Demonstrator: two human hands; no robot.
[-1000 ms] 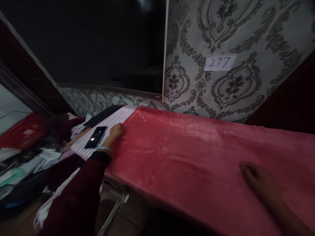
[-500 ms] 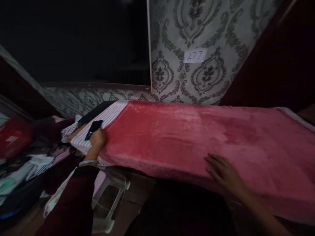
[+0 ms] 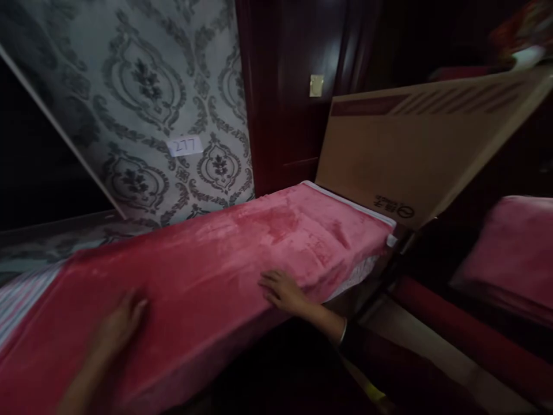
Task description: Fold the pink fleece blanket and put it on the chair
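A pink plush cloth (image 3: 216,259) is spread over a long, raised surface, with a striped cloth (image 3: 26,302) showing at its left end. My right hand (image 3: 283,291) rests flat on the plush near its front edge, fingers stretched out and holding nothing. My left hand (image 3: 114,325), somewhat blurred, is over the left part of the plush. Its fingers look loosely extended, with nothing visible in them; whether it touches the cloth is hard to tell.
A cardboard box (image 3: 415,150) stands against the right end of the covered surface. Folded pink fabric (image 3: 514,253) lies at far right. Behind are a patterned wall (image 3: 199,115) with a "277" label (image 3: 185,145), a dark red door (image 3: 285,104) and a dark screen (image 3: 38,150).
The view has swung right, bringing in the box and folded fabric; the phone and clothes pile are out of view. My left hand has come off the striped end onto the plush.
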